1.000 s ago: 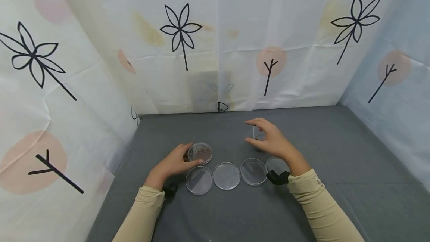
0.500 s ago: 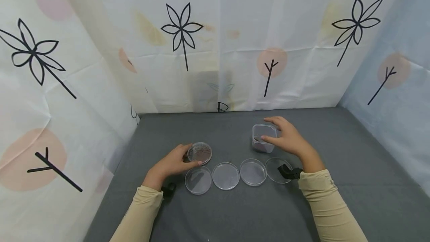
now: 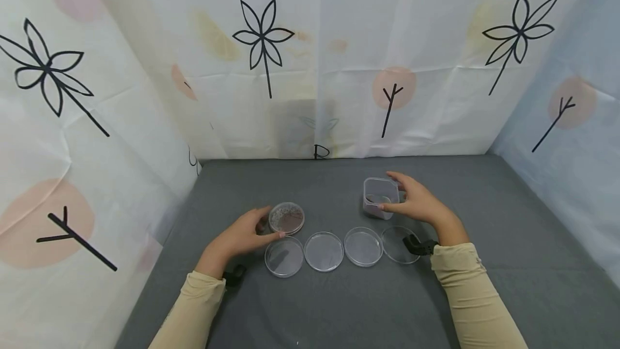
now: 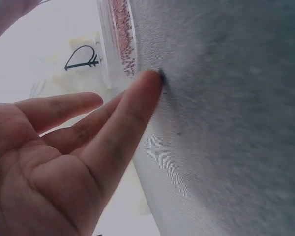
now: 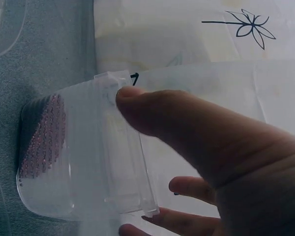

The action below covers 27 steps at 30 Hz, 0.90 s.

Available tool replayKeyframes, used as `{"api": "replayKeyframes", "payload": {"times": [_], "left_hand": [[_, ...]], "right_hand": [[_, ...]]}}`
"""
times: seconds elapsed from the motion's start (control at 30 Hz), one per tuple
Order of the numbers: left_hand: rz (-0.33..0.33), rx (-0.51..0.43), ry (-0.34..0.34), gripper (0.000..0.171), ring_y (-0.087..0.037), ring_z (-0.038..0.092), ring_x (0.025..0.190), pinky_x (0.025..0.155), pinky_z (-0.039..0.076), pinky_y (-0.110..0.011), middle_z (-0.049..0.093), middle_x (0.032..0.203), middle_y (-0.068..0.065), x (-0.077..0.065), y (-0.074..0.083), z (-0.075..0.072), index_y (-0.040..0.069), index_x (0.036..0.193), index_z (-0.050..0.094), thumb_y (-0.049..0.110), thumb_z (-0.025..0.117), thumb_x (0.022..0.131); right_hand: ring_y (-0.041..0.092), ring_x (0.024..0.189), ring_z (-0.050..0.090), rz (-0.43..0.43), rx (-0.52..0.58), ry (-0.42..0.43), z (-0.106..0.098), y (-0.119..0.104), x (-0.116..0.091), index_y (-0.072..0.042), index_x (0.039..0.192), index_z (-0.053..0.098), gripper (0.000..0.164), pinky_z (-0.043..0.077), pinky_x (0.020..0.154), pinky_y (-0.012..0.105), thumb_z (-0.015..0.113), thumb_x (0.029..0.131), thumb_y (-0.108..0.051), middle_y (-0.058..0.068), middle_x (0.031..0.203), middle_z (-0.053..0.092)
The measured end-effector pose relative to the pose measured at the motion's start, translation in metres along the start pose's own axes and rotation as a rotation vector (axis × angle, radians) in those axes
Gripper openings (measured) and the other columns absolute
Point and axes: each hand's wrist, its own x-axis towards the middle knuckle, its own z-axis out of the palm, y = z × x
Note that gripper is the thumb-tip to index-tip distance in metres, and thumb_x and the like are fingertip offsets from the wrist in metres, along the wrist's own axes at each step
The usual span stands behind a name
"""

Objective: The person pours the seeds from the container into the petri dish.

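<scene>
In the head view, my left hand (image 3: 237, 240) is beside a clear round dish (image 3: 287, 218) of reddish-brown granules, fingers and thumb spread. The left wrist view shows fairly straight fingers (image 4: 115, 135) with nothing held, the tips near the granule-filled dish (image 4: 122, 37). My right hand (image 3: 421, 203) is at the right side of a clear square tub (image 3: 380, 198) standing upright on the table. In the right wrist view, the thumb (image 5: 152, 110) overlaps the tub's rim, and the fingers extend loosely past the other corner. Pinkish granules (image 5: 46, 140) slope inside the tub.
In front of the tub and filled dish, several clear round dishes lie in a row, among them a left dish (image 3: 284, 257) and a right one (image 3: 399, 245). A grey cloth (image 3: 315, 311) covers the table. Patterned curtains (image 3: 339, 96) enclose the back and sides.
One second ago my right hand held the tub tilted; since then it stands upright, and the hand has shifted right. My left hand has drawn slightly left, away from the filled dish.
</scene>
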Motion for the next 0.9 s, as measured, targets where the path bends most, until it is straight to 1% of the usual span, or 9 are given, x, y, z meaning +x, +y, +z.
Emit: {"api": "replayKeyframes", "payload": {"times": [0.17, 0.3, 0.43, 0.53, 0.73, 0.83, 0.9], "left_hand": [[-0.038, -0.016, -0.009, 0.081, -0.031, 0.067, 0.111, 0.095, 0.058, -0.051, 0.064, 0.136, -0.022, -0.012, 0.001, 0.000, -0.006, 0.147, 0.054, 0.049, 0.080, 0.093], [-0.053, -0.024, -0.002, 0.079, -0.027, 0.067, 0.109, 0.092, 0.058, -0.047, 0.065, 0.135, -0.018, -0.020, 0.000, 0.003, -0.002, 0.143, 0.057, 0.053, 0.081, 0.091], [-0.055, -0.093, -0.013, 0.074, -0.023, 0.067, 0.108, 0.090, 0.060, -0.041, 0.065, 0.132, -0.014, -0.026, 0.000, 0.008, 0.003, 0.137, 0.061, 0.051, 0.087, 0.087], [-0.020, -0.125, -0.033, 0.076, -0.021, 0.067, 0.106, 0.088, 0.060, -0.037, 0.064, 0.131, -0.013, -0.028, 0.003, 0.011, 0.004, 0.135, 0.062, 0.047, 0.093, 0.081], [0.067, -0.101, -0.049, 0.087, -0.021, 0.063, 0.104, 0.088, 0.060, -0.032, 0.065, 0.125, -0.011, -0.029, 0.006, 0.015, 0.003, 0.135, 0.064, 0.044, 0.102, 0.068], [0.089, -0.102, -0.048, 0.088, -0.020, 0.063, 0.102, 0.086, 0.059, -0.029, 0.064, 0.121, -0.009, -0.029, 0.004, 0.016, 0.003, 0.134, 0.065, 0.042, 0.104, 0.065], [0.092, -0.110, -0.050, 0.088, -0.019, 0.063, 0.101, 0.085, 0.059, -0.028, 0.064, 0.121, -0.009, -0.028, 0.002, 0.017, 0.003, 0.135, 0.065, 0.040, 0.104, 0.065]], "right_hand": [[0.056, 0.151, 0.037, 0.018, 0.012, -0.002, 0.001, 0.005, 0.000, -0.005, 0.169, 0.023, 0.102, 0.043, 0.114, 0.068, 0.080, 0.095, -0.044, 0.025, 0.172, 0.027], [0.056, 0.151, 0.036, 0.027, 0.018, -0.006, 0.001, 0.009, 0.000, -0.006, 0.170, 0.022, 0.103, 0.044, 0.113, 0.068, 0.081, 0.095, -0.044, 0.026, 0.172, 0.027], [0.056, 0.151, 0.035, 0.033, 0.025, -0.008, 0.000, 0.010, 0.001, -0.006, 0.170, 0.021, 0.104, 0.047, 0.109, 0.068, 0.081, 0.094, -0.045, 0.030, 0.170, 0.028], [0.056, 0.151, 0.035, 0.039, 0.031, -0.005, -0.001, 0.010, 0.002, -0.006, 0.170, 0.021, 0.104, 0.048, 0.108, 0.068, 0.081, 0.094, -0.045, 0.033, 0.168, 0.030], [0.056, 0.152, 0.034, 0.042, 0.035, -0.007, -0.001, 0.010, 0.001, -0.006, 0.170, 0.021, 0.104, 0.048, 0.108, 0.068, 0.081, 0.094, -0.045, 0.034, 0.168, 0.030], [0.056, 0.151, 0.036, 0.043, 0.030, -0.003, -0.001, 0.009, 0.002, -0.006, 0.170, 0.021, 0.104, 0.048, 0.108, 0.067, 0.081, 0.094, -0.044, 0.034, 0.167, 0.030], [0.056, 0.150, 0.037, 0.045, 0.030, 0.002, 0.000, 0.008, 0.001, -0.006, 0.169, 0.022, 0.104, 0.050, 0.107, 0.067, 0.082, 0.093, -0.044, 0.034, 0.167, 0.031]]}}
